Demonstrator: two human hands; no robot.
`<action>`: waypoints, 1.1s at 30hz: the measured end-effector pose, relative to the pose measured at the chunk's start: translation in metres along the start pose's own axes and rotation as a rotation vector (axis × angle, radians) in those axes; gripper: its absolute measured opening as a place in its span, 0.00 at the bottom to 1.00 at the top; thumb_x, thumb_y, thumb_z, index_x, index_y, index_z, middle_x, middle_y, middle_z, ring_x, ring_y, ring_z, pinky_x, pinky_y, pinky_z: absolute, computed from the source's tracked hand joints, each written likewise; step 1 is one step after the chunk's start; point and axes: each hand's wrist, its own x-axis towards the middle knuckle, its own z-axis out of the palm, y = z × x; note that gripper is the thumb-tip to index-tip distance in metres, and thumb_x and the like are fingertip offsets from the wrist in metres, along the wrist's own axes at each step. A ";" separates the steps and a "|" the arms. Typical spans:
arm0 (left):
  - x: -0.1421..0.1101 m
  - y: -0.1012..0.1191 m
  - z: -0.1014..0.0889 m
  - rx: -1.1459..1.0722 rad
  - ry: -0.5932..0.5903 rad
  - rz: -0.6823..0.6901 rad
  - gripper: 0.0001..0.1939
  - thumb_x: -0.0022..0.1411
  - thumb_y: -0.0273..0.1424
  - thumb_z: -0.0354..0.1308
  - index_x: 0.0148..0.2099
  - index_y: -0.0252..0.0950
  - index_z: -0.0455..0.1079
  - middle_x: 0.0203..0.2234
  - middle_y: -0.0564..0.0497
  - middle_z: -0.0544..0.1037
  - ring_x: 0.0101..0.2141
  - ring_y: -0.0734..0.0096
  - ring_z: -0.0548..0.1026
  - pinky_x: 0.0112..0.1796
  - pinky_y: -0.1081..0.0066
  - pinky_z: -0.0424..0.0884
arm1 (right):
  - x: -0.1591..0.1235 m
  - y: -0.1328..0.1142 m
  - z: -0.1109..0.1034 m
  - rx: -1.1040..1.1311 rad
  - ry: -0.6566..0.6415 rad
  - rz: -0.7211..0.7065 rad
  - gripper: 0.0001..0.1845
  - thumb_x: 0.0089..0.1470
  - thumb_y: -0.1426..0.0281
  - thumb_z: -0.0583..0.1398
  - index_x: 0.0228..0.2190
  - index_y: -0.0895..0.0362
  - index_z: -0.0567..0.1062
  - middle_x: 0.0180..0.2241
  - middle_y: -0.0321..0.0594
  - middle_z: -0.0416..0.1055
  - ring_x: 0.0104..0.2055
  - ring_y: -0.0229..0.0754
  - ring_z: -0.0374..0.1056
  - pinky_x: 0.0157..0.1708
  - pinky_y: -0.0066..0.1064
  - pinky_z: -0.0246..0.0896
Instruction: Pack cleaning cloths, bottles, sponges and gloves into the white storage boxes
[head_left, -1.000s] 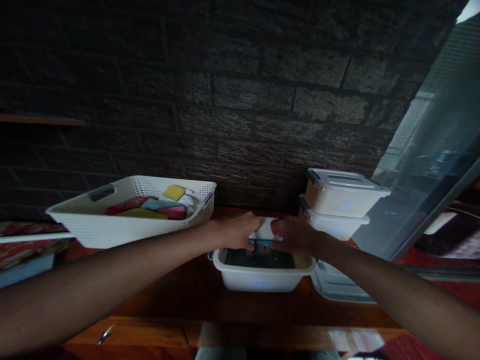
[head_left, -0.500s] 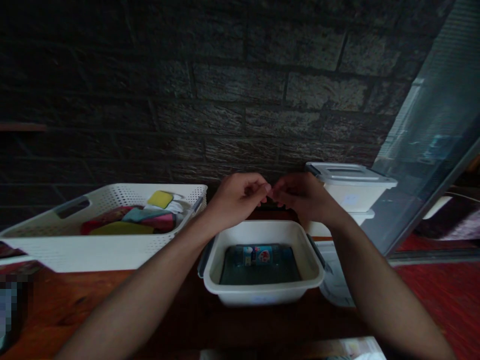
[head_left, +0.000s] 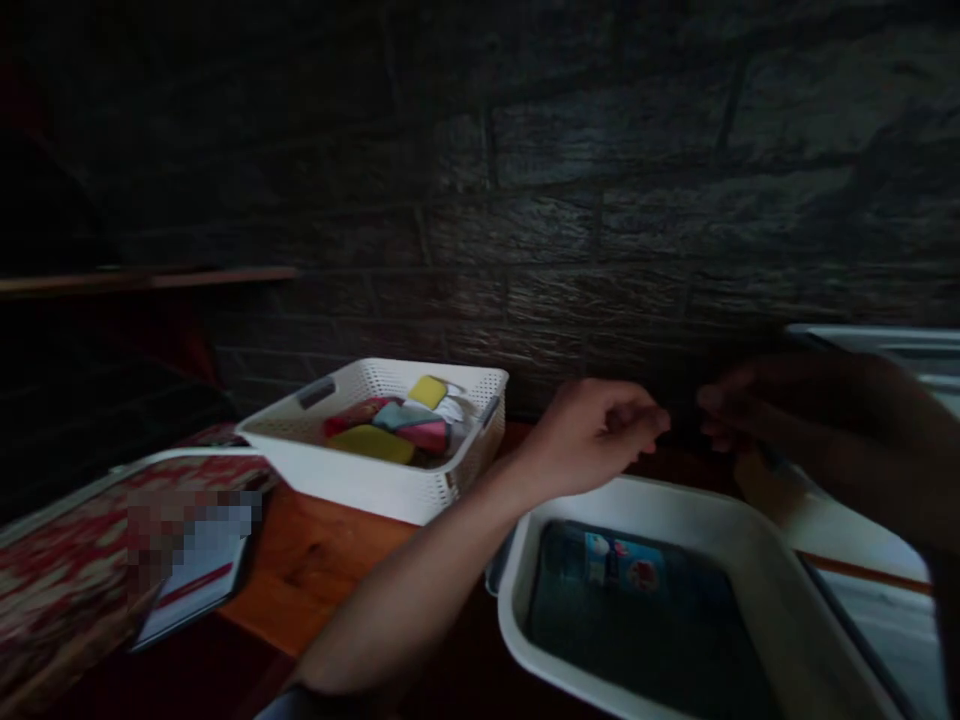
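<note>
My left hand [head_left: 604, 435] hovers over the far left rim of a white plastic tub [head_left: 517, 610], its thumb and fingers pinched together. Apart from it, to the right, my right hand [head_left: 795, 430] is in dark shadow with its fingers also closed in a pinch. Whatever either hand holds, if anything, is too small or hidden to make out. Inside the tub lies a dark, see-through, bottle-like thing [head_left: 637, 620] with a blue printed label.
A white perforated basket [head_left: 345, 480] with cloths and a yellow sponge [head_left: 428, 391] stands left on the wooden table [head_left: 300, 560]. A tablet-like device [head_left: 196, 580] lies farther left. A lidded box [head_left: 885, 345] is behind my right hand. A dark brick wall [head_left: 555, 240] rises behind.
My view has swung left and nearer, so the tub and basket appear farther right. My hands, fingertips together before, are now apart, both still pinched.
</note>
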 end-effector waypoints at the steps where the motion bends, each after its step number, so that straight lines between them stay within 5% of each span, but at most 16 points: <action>1: -0.001 0.000 -0.002 0.019 0.003 0.003 0.15 0.71 0.39 0.55 0.40 0.35 0.76 0.29 0.50 0.81 0.30 0.73 0.78 0.30 0.76 0.68 | 0.001 0.005 0.000 0.019 -0.001 -0.005 0.16 0.53 0.51 0.70 0.35 0.49 0.84 0.34 0.46 0.82 0.31 0.44 0.77 0.26 0.28 0.71; 9: -0.008 0.006 -0.007 0.113 0.033 -0.010 0.14 0.71 0.39 0.55 0.41 0.36 0.76 0.29 0.50 0.81 0.30 0.72 0.77 0.31 0.75 0.67 | -0.004 0.017 -0.011 -0.018 -0.036 -0.017 0.15 0.57 0.52 0.67 0.37 0.49 0.83 0.33 0.44 0.81 0.31 0.43 0.77 0.27 0.28 0.71; 18: -0.037 0.029 -0.015 0.060 0.041 -0.050 0.14 0.69 0.39 0.58 0.38 0.33 0.77 0.29 0.48 0.81 0.31 0.70 0.78 0.32 0.74 0.71 | -0.033 -0.033 -0.012 0.088 -0.038 -0.074 0.18 0.57 0.54 0.68 0.33 0.58 0.80 0.28 0.40 0.77 0.29 0.37 0.73 0.29 0.26 0.68; 22: -0.065 0.022 -0.064 0.287 0.126 -0.065 0.12 0.67 0.38 0.60 0.38 0.36 0.78 0.31 0.50 0.82 0.33 0.69 0.78 0.35 0.74 0.71 | -0.041 -0.044 -0.009 0.150 -0.025 -0.100 0.17 0.58 0.56 0.68 0.32 0.59 0.78 0.28 0.38 0.77 0.28 0.36 0.72 0.28 0.25 0.67; 26: -0.091 0.002 -0.132 0.361 0.133 -0.234 0.12 0.64 0.42 0.61 0.38 0.39 0.79 0.34 0.49 0.83 0.35 0.63 0.80 0.32 0.73 0.74 | -0.035 -0.048 -0.006 0.115 -0.043 -0.099 0.18 0.59 0.56 0.67 0.32 0.60 0.78 0.28 0.39 0.76 0.28 0.36 0.71 0.28 0.25 0.66; 33: -0.129 -0.044 -0.229 0.776 0.052 -0.419 0.14 0.62 0.37 0.60 0.43 0.33 0.80 0.34 0.48 0.85 0.34 0.66 0.80 0.36 0.75 0.71 | -0.004 -0.064 0.010 -0.337 -0.176 -0.100 0.22 0.60 0.51 0.63 0.30 0.58 0.79 0.25 0.36 0.74 0.26 0.37 0.68 0.24 0.27 0.58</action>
